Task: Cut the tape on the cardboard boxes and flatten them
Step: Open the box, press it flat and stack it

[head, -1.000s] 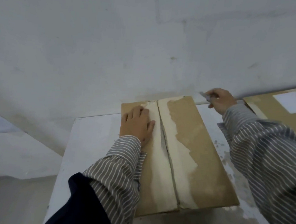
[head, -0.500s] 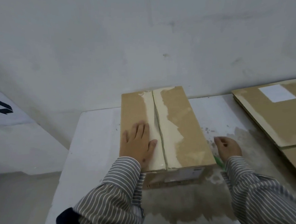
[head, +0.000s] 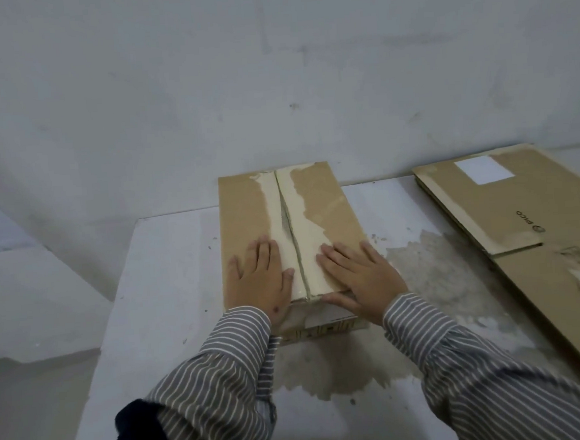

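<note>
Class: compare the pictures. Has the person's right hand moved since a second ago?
Yes. The right hand has moved from beyond the far right corner of the brown cardboard box to lie flat on its top near the front edge, right of the centre seam.

Head camera looks forward and down, close over the table.

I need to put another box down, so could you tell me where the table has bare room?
Bare table lies left of the box, out to the table's left edge. Right of the box, a narrower worn strip runs up to the flattened cardboard, which crowds the right side.
</note>
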Demonstrator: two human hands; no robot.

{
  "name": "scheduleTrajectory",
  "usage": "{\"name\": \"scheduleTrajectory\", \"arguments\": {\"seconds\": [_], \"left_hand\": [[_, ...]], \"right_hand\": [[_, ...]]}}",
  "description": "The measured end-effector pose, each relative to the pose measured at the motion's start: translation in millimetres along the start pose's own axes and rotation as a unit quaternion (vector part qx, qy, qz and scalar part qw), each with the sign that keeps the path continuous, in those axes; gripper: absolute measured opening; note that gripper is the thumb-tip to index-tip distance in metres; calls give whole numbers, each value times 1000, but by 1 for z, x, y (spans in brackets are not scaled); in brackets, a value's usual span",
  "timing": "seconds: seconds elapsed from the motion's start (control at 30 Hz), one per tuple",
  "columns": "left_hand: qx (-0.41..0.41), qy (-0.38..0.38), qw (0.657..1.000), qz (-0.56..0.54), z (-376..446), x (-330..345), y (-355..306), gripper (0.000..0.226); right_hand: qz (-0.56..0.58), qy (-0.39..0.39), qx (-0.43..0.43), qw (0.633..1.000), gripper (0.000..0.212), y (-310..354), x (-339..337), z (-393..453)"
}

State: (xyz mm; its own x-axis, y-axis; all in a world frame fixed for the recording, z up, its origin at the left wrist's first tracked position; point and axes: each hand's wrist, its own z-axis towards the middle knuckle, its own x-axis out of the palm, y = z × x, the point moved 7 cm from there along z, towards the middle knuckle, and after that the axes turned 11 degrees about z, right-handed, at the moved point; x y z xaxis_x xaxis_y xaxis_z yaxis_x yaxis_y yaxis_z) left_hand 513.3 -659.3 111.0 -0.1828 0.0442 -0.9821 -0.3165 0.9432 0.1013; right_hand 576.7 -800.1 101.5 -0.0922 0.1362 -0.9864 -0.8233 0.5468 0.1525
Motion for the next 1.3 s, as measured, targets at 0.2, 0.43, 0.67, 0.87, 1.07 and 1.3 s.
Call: {"name": "scheduleTrajectory", "arguments": {"seconds": [0.2,0.43,0.67,0.87,1.07,1.3], "left_hand": [[9,-3,1000,0,-1,1,0,60],[13,-9,1000,1,-3,2,3,69],[34,-7,999,41,-5,6,-4,111],[74,-3,992,104,-6,6,-10,107],[59,-59,996,-44,0,-13,10,54],[109,25,991,73,-2,5,2,77]], "right_hand": [[-20,-57,-22,998,73,6,-9,0],[382,-382,198,818,43,-32,-62,-33],[-55,-303,233,922,64,-78,-57,-65],[27,-112,167,979,50,-43,-50,-16],[152,-30,258,953,46,-60,-13,-8],[199,-40,247,948,46,-63,-6,-7]]}}
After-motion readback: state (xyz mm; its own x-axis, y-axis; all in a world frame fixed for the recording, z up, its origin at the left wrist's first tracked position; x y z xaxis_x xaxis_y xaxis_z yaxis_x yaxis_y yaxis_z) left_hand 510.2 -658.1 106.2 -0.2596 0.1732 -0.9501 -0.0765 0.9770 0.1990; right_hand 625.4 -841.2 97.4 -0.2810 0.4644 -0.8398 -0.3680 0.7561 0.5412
